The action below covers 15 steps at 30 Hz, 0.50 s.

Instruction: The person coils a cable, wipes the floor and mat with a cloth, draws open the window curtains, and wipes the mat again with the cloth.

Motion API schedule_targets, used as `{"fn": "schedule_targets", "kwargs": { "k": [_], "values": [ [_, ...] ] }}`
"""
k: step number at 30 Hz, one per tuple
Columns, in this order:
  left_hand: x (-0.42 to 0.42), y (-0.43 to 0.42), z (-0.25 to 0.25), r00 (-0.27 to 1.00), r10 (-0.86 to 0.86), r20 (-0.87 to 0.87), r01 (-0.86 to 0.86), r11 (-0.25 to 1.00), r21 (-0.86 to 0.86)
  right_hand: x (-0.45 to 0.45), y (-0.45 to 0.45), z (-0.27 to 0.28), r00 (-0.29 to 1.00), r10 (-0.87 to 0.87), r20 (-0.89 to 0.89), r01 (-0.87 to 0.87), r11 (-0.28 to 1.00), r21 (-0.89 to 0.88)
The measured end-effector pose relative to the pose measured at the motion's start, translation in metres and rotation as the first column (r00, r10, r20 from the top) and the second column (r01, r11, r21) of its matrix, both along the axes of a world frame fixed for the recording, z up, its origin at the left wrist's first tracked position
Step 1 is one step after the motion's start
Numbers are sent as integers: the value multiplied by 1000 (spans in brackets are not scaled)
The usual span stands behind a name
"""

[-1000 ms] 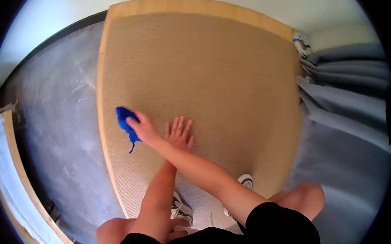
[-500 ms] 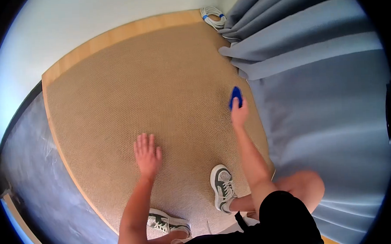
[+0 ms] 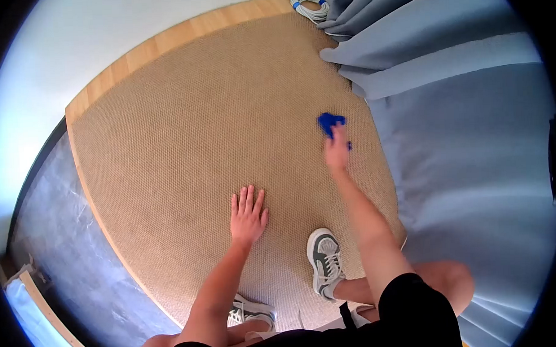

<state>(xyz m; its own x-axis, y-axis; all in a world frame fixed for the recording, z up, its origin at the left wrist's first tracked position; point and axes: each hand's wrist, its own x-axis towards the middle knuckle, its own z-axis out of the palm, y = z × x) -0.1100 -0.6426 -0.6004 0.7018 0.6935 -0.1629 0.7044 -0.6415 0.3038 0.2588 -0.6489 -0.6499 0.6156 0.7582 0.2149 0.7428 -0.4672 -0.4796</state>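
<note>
My left hand (image 3: pixel 249 217) lies flat on the tan woven carpet (image 3: pixel 183 134), fingers stretched out and nothing in it. Farther forward and to the right, my right hand (image 3: pixel 337 151) grips a crumpled blue cloth (image 3: pixel 330 123) against the carpet. Motion blurs the fingers of that hand, and part of the cloth is hidden beneath them.
A grey curtain (image 3: pixel 456 141) hangs along the right side. Coiled white cable (image 3: pixel 308 5) sits at the far corner by the wall. Light wood (image 3: pixel 160 39) edges the carpet, with a dark marbled surface (image 3: pixel 69 226) at left. My shoes (image 3: pixel 325 261) rest on the carpet.
My left hand has shifted to the right across the carpet. My right hand has moved slightly forward with the blue cloth, which now shows more spread out. The view has shifted a little.
</note>
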Motion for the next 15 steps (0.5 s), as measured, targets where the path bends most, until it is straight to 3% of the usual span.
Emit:
{"fn": "schedule_targets", "kwargs": {
  "k": [2,4,5,7,9,10,11,12,13,15],
  "values": [
    [-1,-3,-4,1000,-2,-2,2,1000,0,-74,17,3,996,85,-27,-84,996,22],
    [-3,-3,-6,1000,-12,4,12,1000,8,-155,42,20,953,277,-125,-290,952,-94],
    [-2,-2,-4,1000,-15,6,15,1000,9,-189,53,26,907,385,-169,-399,915,-56],
    [-1,0,3,980,-69,-188,52,994,-94,-241,68,45,858,463,-221,-466,884,42],
    [1,1,8,992,-60,-113,57,998,-31,-243,74,49,831,466,-304,-458,883,103],
    [3,2,10,985,-64,-158,52,995,-83,-244,78,50,796,469,-384,-442,882,162],
    [3,4,13,977,-68,-203,41,990,-133,-235,78,54,797,375,-473,-316,927,201],
    [0,-1,2,992,-36,-123,40,999,28,-215,76,59,777,285,-561,-189,956,224],
    [-1,-1,2,992,-27,-124,31,999,24,-188,74,55,877,214,-429,-109,960,257],
    [0,-1,3,1000,5,-4,-5,1000,5,-123,66,80,725,-98,-681,230,968,106]
  ]
}}
